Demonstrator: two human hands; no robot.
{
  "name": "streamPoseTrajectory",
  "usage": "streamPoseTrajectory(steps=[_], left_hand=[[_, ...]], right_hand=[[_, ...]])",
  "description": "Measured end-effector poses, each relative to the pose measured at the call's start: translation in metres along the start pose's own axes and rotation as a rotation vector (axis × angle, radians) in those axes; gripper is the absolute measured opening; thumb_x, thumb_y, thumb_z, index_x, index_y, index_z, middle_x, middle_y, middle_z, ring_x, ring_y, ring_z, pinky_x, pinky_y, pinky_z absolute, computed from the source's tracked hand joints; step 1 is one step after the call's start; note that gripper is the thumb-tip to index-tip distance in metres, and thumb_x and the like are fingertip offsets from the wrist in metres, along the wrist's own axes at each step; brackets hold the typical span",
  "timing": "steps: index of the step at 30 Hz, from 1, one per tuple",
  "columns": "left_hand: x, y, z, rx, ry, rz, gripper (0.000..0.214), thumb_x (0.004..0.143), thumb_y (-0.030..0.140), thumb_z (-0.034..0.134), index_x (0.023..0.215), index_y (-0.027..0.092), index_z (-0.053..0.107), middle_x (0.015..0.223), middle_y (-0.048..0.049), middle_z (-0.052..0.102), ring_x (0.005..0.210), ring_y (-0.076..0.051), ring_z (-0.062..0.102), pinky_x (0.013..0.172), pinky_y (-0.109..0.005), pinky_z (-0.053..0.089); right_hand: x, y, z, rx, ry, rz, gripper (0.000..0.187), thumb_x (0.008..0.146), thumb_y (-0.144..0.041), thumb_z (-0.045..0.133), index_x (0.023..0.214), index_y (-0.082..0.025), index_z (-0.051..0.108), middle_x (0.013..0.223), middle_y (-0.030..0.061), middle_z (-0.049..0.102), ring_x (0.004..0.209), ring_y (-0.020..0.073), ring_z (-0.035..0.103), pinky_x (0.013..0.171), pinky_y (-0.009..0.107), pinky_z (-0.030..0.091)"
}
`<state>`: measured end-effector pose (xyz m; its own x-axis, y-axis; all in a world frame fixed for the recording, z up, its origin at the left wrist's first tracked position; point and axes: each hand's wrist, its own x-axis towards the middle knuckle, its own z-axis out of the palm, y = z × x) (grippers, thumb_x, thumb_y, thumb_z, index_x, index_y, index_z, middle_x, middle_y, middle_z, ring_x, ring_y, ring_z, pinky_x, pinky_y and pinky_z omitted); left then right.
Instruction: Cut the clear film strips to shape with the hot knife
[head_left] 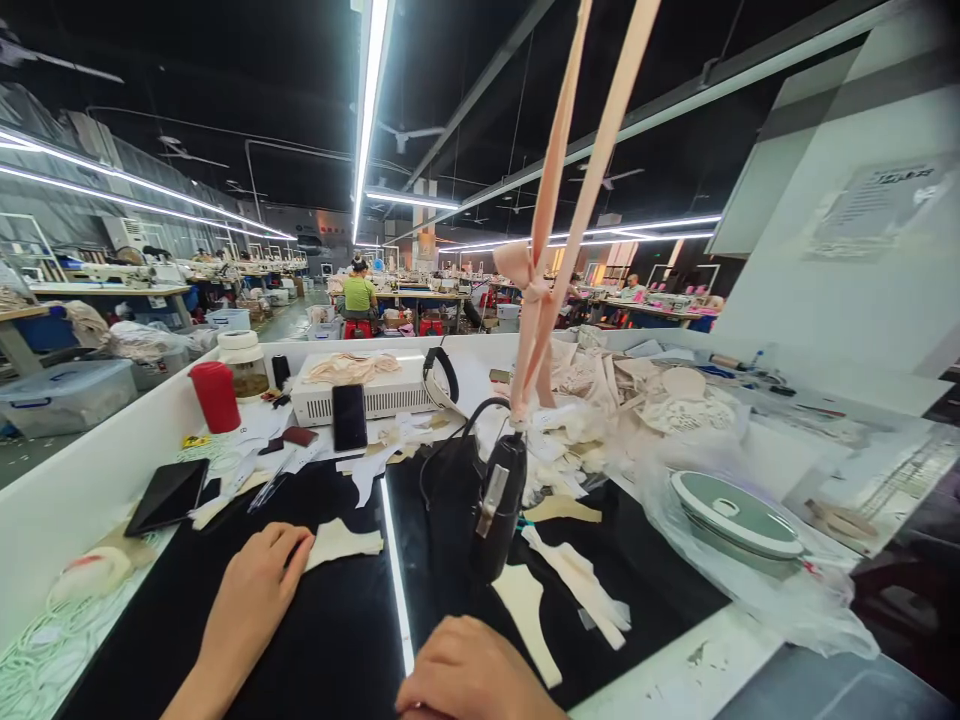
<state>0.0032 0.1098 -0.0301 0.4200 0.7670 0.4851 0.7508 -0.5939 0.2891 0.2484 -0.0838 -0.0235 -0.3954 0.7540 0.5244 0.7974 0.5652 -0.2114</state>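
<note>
My left hand (259, 580) rests on the black work surface (322, 640) with bent fingers. Its fingertips are on the left end of a cream fabric piece (343, 541), partly hidden beneath them. At the bottom edge, my right hand (476, 670) is curled with its back to me, so whatever its fingers hold is hidden. In front of it a black corded handheld power tool (499, 510) hangs upright from knotted peach fabric straps (534, 300). Right of the tool lie a cut cream piece (529, 620), a stack of white pieces (577, 580) and a beige piece (562, 509).
At the back stand a red cup (214, 397), a phone (349, 418) and a white vented box (307, 400). A fabric scrap heap (645, 390) and a green round object (735, 512) in plastic are rightward. A black tablet (166, 496) lies left. People sit farther off.
</note>
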Motion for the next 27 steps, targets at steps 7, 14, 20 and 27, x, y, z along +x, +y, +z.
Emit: streamPoseTrajectory(steps=[7, 14, 20, 27], left_hand=[[0.005, 0.011, 0.001, -0.008, 0.037, 0.157, 0.049, 0.102, 0.055, 0.035, 0.104, 0.023, 0.072, 0.105, -0.0082, 0.071, 0.094, -0.028, 0.069, 0.088, -0.043, 0.054], [-0.017, 0.084, 0.000, -0.107, 0.019, 0.554, 0.038, 0.111, 0.035, 0.035, 0.103, 0.024, 0.070, 0.093, -0.0023, 0.071, 0.082, -0.017, 0.071, 0.076, -0.027, 0.056], [-0.044, 0.160, 0.020, -0.118, 0.051, 0.813, 0.042, 0.111, 0.021, 0.026, 0.090, 0.021, 0.063, 0.069, 0.0012, 0.063, 0.056, -0.014, 0.063, 0.054, -0.026, 0.047], [-0.049, 0.206, 0.063, -0.115, 0.155, 0.773, 0.030, 0.106, 0.018, 0.033, 0.095, 0.020, 0.062, 0.066, 0.0014, 0.062, 0.048, -0.016, 0.061, 0.045, -0.032, 0.042]], right_hand=[[-0.072, 0.034, -0.069, -0.145, -0.021, 0.487, 0.016, 0.095, -0.019, 0.065, 0.108, -0.028, 0.068, 0.096, -0.0020, 0.074, 0.089, 0.0153, 0.072, 0.076, 0.023, 0.054], [-0.093, 0.058, -0.037, -0.295, -0.056, 0.385, 0.014, 0.096, -0.013, 0.060, 0.089, -0.024, 0.064, 0.086, -0.0006, 0.070, 0.075, 0.0171, 0.071, 0.063, 0.025, 0.048], [-0.101, 0.068, -0.025, -0.312, -0.033, 0.358, 0.016, 0.098, -0.012, 0.056, 0.091, -0.025, 0.061, 0.085, -0.0006, 0.067, 0.074, 0.0167, 0.069, 0.062, 0.025, 0.046], [-0.102, 0.064, -0.032, -0.296, -0.052, 0.324, 0.018, 0.095, -0.008, 0.057, 0.099, -0.025, 0.061, 0.089, -0.0012, 0.068, 0.077, 0.0153, 0.069, 0.065, 0.023, 0.050]])
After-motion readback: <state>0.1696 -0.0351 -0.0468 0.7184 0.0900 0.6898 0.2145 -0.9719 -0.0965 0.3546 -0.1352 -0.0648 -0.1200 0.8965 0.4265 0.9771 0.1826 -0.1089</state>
